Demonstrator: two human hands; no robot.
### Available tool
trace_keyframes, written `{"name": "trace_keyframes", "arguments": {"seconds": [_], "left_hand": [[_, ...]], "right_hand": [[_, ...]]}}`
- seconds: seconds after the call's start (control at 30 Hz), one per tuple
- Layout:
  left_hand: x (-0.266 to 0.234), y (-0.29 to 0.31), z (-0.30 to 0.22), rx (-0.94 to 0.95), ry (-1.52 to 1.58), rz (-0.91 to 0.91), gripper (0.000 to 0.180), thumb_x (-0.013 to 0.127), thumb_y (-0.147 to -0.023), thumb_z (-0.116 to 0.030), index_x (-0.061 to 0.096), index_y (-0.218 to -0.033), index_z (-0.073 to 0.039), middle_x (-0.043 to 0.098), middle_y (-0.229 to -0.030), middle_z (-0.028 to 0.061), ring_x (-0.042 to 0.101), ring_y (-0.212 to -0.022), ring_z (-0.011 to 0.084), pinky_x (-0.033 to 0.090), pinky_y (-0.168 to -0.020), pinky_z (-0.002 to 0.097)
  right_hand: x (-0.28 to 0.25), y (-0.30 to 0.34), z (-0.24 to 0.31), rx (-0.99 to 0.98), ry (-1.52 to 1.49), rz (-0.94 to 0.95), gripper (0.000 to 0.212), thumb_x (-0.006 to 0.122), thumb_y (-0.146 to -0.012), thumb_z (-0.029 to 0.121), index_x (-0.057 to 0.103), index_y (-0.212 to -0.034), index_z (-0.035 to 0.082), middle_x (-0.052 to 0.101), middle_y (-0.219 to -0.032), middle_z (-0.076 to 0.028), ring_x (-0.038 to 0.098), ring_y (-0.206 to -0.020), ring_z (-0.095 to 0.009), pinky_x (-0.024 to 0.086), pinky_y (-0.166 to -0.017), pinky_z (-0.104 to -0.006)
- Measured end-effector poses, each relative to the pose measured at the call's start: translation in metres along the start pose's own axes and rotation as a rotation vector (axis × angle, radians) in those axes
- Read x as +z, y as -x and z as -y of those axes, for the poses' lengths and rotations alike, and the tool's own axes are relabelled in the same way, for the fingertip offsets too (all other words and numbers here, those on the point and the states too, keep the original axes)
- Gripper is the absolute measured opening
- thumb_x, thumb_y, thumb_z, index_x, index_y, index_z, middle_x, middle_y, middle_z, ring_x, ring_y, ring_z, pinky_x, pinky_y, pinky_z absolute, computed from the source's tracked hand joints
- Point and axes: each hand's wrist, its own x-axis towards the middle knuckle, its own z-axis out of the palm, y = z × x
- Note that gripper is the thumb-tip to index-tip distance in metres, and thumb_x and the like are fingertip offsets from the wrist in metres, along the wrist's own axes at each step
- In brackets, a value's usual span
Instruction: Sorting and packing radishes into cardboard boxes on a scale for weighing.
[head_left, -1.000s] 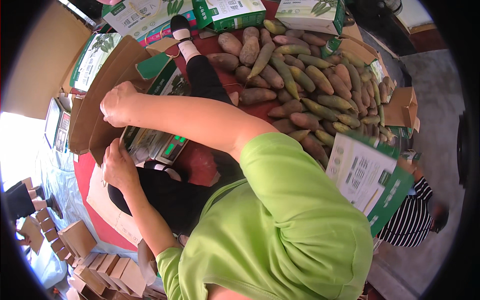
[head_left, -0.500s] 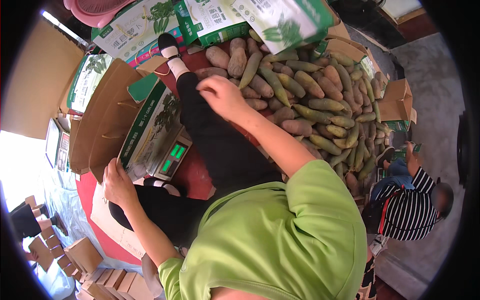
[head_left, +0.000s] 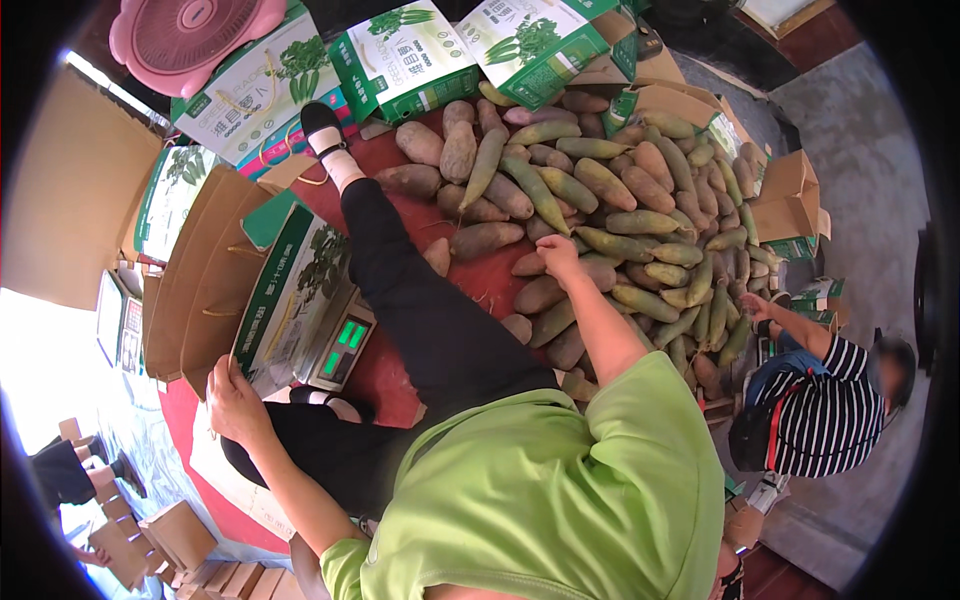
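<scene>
Now L grip (head_left: 238, 405) pinches open ctn (head_left: 277, 308), contents hidden; R grip (head_left: 560, 258) curled at veg (head_left: 640, 222), can't tell hold.

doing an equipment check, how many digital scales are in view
2 that show clearly: a green-lit scale beside the open carton, and a second scale at the far left, past that carton. Others may be hidden behind boxes or people.

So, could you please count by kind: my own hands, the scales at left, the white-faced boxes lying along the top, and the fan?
Hands: 2 (left hand, right hand)
Scales: 2 (near scale, far scale)
Boxes: 3 (left box, middle box, right box)
Fan: 1
Total: 8
</scene>
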Motion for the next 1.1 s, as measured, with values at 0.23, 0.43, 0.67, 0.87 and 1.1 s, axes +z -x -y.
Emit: {"name": "trace_keyframes", "arguments": {"seconds": [0.23, 0.43, 0.67, 0.87, 1.1], "left_hand": [[0.005, 0.001, 0.0, 0.01, -0.001, -0.011, 0.021, 0.05, -0.092, -0.029, 0.063, -0.101, -0.016, 0.065, -0.091, 0.0038, 0.063, -0.078, 0.0273, 0.047, -0.06, 0.0391], [0.01, 0.0, 0.006, 0.03, -0.047, -0.037, 0.02, 0.052, -0.091, -0.029, 0.064, -0.101, -0.016, 0.067, -0.094, 0.0042, 0.064, -0.077, 0.0271, 0.048, -0.06, 0.038], [0.008, 0.001, 0.006, 0.023, -0.068, -0.057, 0.02, 0.055, -0.09, -0.027, 0.065, -0.099, -0.012, 0.068, -0.091, 0.0055, 0.065, -0.077, 0.0271, 0.049, -0.061, 0.0363], [0.014, 0.001, 0.012, 0.057, -0.072, -0.074, 0.02, 0.056, -0.09, -0.026, 0.066, -0.099, -0.011, 0.068, -0.091, 0.0078, 0.065, -0.077, 0.0276, 0.049, -0.062, 0.0362], [0.013, 0.0, 0.008, 0.024, -0.055, -0.065, 0.02, 0.055, -0.09, -0.026, 0.066, -0.099, -0.01, 0.068, -0.09, 0.0086, 0.064, -0.077, 0.0284, 0.049, -0.064, 0.0378]], "right_hand": [[-0.02, -0.01, -0.017, 0.081, -0.119, -0.064, 0.014, 0.059, -0.082, 0.005, 0.062, -0.096, 0.005, 0.059, -0.076, -0.003, 0.053, -0.063, -0.014, 0.043, -0.052, -0.0294], [-0.033, -0.014, -0.059, 0.028, 0.228, -0.168, 0.013, 0.061, -0.078, 0.01, 0.066, -0.089, 0.005, 0.067, -0.085, -0.014, 0.064, -0.079, -0.028, 0.05, -0.071, -0.0362], [-0.044, -0.024, -0.056, -0.07, 0.253, -0.294, 0.015, 0.063, -0.077, 0.01, 0.067, -0.091, 0.006, 0.067, -0.083, -0.013, 0.065, -0.078, -0.025, 0.05, -0.073, -0.0336], [-0.053, -0.045, -0.047, 0.032, 0.37, -0.334, 0.021, 0.064, -0.076, 0.015, 0.066, -0.095, 0.007, 0.067, -0.088, -0.015, 0.064, -0.086, -0.03, 0.049, -0.079, -0.0373], [-0.044, -0.081, -0.043, 0.111, 0.48, -0.272, 0.042, 0.068, -0.075, 0.021, 0.058, -0.113, 0.008, 0.06, -0.111, -0.017, 0.056, -0.107, -0.031, 0.046, -0.09, -0.0384]]}}
